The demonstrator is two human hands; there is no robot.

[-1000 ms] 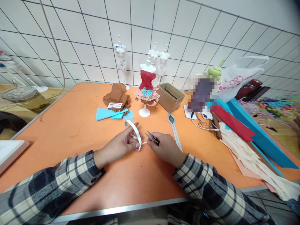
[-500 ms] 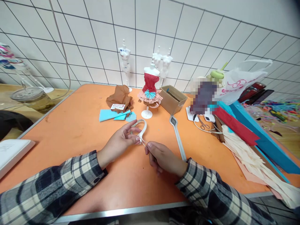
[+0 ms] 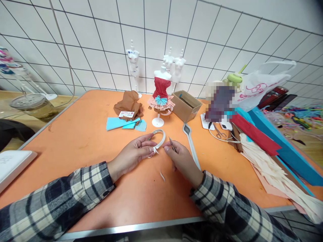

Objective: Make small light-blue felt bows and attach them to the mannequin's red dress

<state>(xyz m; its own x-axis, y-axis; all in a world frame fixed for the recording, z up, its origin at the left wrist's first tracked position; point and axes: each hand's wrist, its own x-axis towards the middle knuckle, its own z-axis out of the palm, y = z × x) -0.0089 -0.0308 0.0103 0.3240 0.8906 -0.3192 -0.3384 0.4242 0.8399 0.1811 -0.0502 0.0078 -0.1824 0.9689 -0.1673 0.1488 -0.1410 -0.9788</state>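
1. White ring-shaped band [image 3: 164,137] is held up over the near middle of the orange table [image 3: 136,205], in front of the dress form in red [image 3: 162,87]; its left part is covered by fingers.
2. Band is pinched at its lower end by the left hand [image 3: 137,150]; loose tails are seen there, but whether they are knotted cannot be told.
3. Small snips [image 3: 172,144] are gripped in the right hand [image 3: 182,157], blades pointed up and away; handles are hidden by the curled fingers. Whether any strand is also pinched can't be made out.
4. Thin white scrap [image 3: 162,176] is seen on the table, below and between the hands.
5. Grey strap [image 3: 189,138] is partly covered by the right hand.
6. Patch beside the cardboard box [image 3: 193,112] is pixelated; contents unreadable.
7. White case [image 3: 17,164] is cut off at the left edge.
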